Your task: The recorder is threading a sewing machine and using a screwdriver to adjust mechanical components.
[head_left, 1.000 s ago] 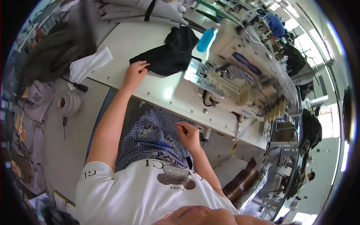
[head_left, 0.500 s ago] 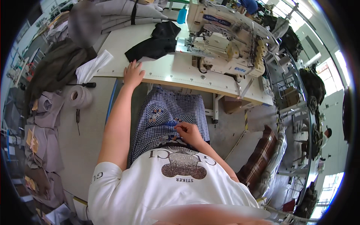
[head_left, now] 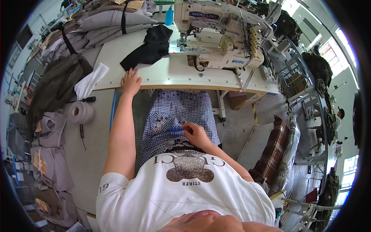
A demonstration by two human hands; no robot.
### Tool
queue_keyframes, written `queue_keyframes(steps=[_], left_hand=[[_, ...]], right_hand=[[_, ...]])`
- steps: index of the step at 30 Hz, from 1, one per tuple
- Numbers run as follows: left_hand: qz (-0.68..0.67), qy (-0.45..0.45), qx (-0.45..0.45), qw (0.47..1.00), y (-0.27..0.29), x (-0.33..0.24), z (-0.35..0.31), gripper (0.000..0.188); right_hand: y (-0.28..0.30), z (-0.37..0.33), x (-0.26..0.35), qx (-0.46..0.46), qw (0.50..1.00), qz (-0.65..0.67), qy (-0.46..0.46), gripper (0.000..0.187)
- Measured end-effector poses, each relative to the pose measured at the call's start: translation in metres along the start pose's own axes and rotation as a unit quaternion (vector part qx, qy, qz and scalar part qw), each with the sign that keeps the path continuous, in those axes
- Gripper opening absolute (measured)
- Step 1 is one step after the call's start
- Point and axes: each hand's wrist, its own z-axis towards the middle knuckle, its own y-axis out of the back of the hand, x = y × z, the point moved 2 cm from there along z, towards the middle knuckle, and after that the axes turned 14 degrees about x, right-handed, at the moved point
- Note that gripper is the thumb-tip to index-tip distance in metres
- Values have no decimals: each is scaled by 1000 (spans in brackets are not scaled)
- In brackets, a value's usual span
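Note:
My left hand (head_left: 131, 82) lies flat at the front edge of the sewing table (head_left: 170, 73), fingers spread. Its fingertips are at the near corner of a black cloth piece (head_left: 145, 54). That cloth reaches back to the needle area of a white industrial sewing machine (head_left: 216, 38). Over my lap, my right hand (head_left: 196, 136) is loosely curled against a blue-and-white checked apron (head_left: 177, 106); no object shows in its fingers.
On the left are a thread or tape roll (head_left: 81, 112), a dark-handled screwdriver (head_left: 89, 99), a white cloth strip (head_left: 91, 81) and a dark garment (head_left: 58, 85). Grey bundles (head_left: 116, 23) lie at the back left. A brown plaid roll (head_left: 272, 149) leans at the right.
The view has shifted slightly, so the table and machine sit a little further left. My left hand stays by the black cloth's corner, and my right hand remains on my lap.

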Motion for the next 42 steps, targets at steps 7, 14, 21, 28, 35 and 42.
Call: queue_keyframes(steps=[7, 14, 21, 28, 35, 42], left_hand=[[12, 4, 15, 1000, -2, 2, 0, 53], [11, 17, 43, 999, 0, 1, 1, 55], [-10, 3, 36, 999, 3, -1, -5, 54], [-19, -6, 21, 1000, 7, -7, -10, 53], [-90, -24, -36, 995, 25, -27, -14, 38], [-415, -132, -123, 892, 53, -117, -1, 15]], right_hand=[[3, 10, -20, -8, 998, -31, 57, 22], [5, 19, -25, 16, 997, 36, 64, 23], [12, 33, -26, 95, 980, 169, -45, 27], [30, 69, -25, 116, 972, 202, -37, 31], [73, 113, 22, 124, 894, 430, -28, 36], [116, 163, 63, 112, 878, 466, -17, 39]])
